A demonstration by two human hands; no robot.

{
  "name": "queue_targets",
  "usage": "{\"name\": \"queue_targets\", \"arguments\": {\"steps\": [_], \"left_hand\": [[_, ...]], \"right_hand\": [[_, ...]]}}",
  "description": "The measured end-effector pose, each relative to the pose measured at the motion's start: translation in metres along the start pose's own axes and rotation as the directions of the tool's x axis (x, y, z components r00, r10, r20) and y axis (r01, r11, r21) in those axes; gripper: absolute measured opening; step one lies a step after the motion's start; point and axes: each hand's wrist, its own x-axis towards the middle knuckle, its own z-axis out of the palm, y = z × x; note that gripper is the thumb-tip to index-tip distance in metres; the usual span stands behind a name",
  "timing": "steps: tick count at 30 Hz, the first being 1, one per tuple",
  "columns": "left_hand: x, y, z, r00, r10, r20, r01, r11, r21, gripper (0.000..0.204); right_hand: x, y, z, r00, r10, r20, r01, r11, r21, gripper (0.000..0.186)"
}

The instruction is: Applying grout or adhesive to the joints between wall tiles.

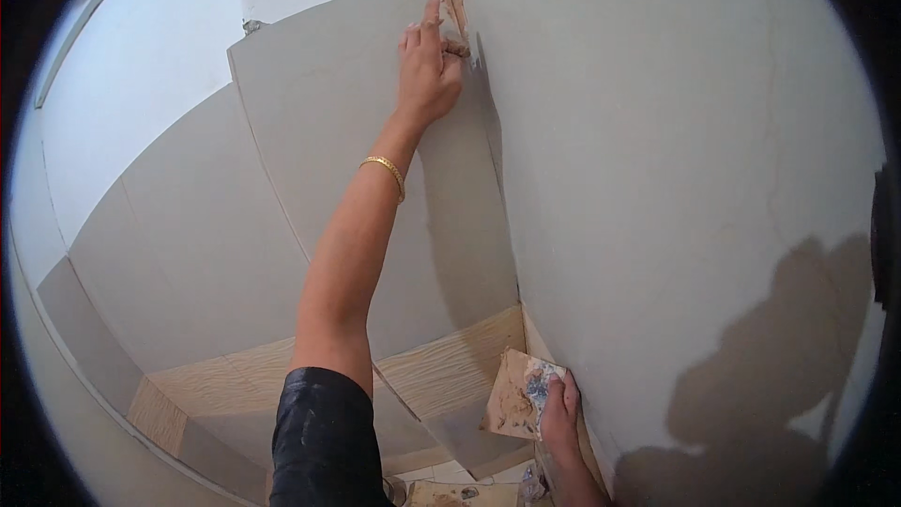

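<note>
My left hand is raised high against the inner corner joint where the grey tiled wall meets the plain grey wall. Its fingertips pinch a small metal scraper smeared with brown paste, pressed at the top of the joint. A gold bracelet sits on that wrist. Low down by the same corner, my right hand grips a flat tan board that carries brown and grey paste.
A band of wood-patterned tiles runs across the lower wall. Bare white wall shows above the tiles. Another paste-smeared board lies at the bottom edge. My shadow falls on the right wall.
</note>
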Motion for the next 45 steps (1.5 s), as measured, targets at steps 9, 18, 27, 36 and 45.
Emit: {"name": "queue_targets", "arguments": {"steps": [9,18,27,36,45], "left_hand": [[-0.005,0.015,-0.003,0.995,-0.090,-0.037,0.075,0.954,-0.290,0.079],[-0.206,0.149,-0.127,0.920,-0.113,0.376,0.266,0.883,-0.386,0.092],[-0.324,0.222,-0.121,0.885,-0.369,0.284,0.459,0.794,-0.399,0.094],[-0.351,0.256,-0.103,0.828,-0.413,0.379,0.560,0.639,-0.527,0.133],[-0.372,0.269,-0.143,0.803,-0.389,0.452,0.493,0.859,-0.137,0.114]], "right_hand": [[0.005,0.015,-0.003,0.999,0.029,0.040,-0.034,0.993,0.112,0.034],[0.003,0.012,0.001,0.970,0.218,0.111,-0.245,0.869,0.430,0.039],[-0.002,0.012,0.002,0.938,0.292,0.190,-0.344,0.701,0.624,0.036],[0.010,0.036,-0.004,0.957,0.220,0.189,-0.289,0.777,0.560,0.031],[0.018,0.015,-0.019,0.940,0.156,0.303,-0.272,0.880,0.389,0.036]]}}
